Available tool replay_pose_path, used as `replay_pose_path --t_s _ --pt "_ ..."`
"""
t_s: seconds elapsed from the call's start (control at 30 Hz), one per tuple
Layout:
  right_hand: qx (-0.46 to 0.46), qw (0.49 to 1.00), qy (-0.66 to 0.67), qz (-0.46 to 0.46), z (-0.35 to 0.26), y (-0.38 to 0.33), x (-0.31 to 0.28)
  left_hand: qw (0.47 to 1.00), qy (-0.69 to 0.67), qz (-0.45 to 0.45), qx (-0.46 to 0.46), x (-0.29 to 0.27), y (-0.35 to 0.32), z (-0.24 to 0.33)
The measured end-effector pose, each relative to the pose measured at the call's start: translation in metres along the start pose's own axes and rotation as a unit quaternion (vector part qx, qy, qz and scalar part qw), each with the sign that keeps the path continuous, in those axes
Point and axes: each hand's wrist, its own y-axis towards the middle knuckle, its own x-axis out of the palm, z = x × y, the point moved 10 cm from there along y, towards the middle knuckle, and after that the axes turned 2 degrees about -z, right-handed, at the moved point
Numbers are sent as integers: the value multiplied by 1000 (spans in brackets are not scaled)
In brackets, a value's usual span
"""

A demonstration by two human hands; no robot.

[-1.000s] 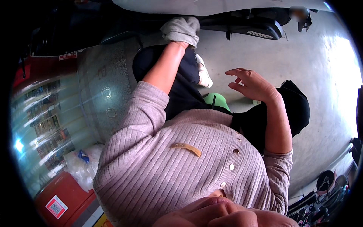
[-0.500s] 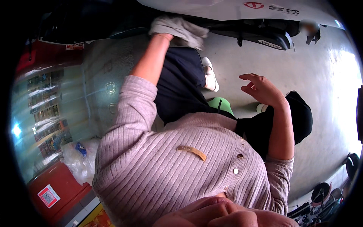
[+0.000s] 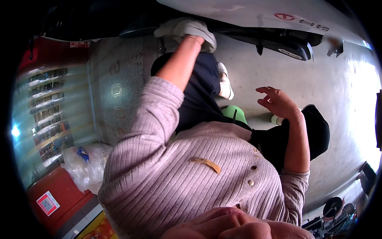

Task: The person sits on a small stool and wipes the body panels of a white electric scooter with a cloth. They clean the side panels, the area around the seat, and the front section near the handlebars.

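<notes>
Close to camera: ribbed mauve sweater [image 3: 191, 179], sleeves pushed up, dark trousers [image 3: 201, 95] below. Right hand [image 3: 278, 102] hovers over grey floor [image 3: 254, 67], fingers [image 3: 266, 90] spread loose and curled, holding nothing, green thing [image 3: 234, 113] near it, can't tell what. Further out, left hand [image 3: 190, 28] wears pale work glove, fingers clamped on dark underside edge of white scooter body [image 3: 258, 14]. White shoe [image 3: 225, 81] on floor just beside trousers. Plastic bag [image 3: 85, 163] and red box [image 3: 55, 195] off at left.
</notes>
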Motion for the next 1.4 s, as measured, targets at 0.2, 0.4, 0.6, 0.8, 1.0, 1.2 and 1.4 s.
replay_pose_path --t_s 0.2,0.4,0.6,0.8,1.0,1.2,1.4 --pt "4 999 -42 -11 -6 8 2 990 -43 111 73 -21 -27 25" --pt "43 999 18 12 -5 8 -8 993 -48 88 67 -55 -43 28" --pt "15 1000 -12 -1 -9 8 -4 957 -31 288 -10 -63 -37 9" --pt "6 1000 -5 17 -6 4 -9 967 16 218 134 -81 -67 93" --pt "-11 999 -1 32 -8 -4 -20 961 -112 216 133 -40 -38 36" --pt "-23 998 -46 46 -16 -19 -19 958 -196 209 -24 -29 -5 -113" --pt "-61 994 -38 79 -27 -27 -25 980 -58 180 -56 -76 -17 -83"
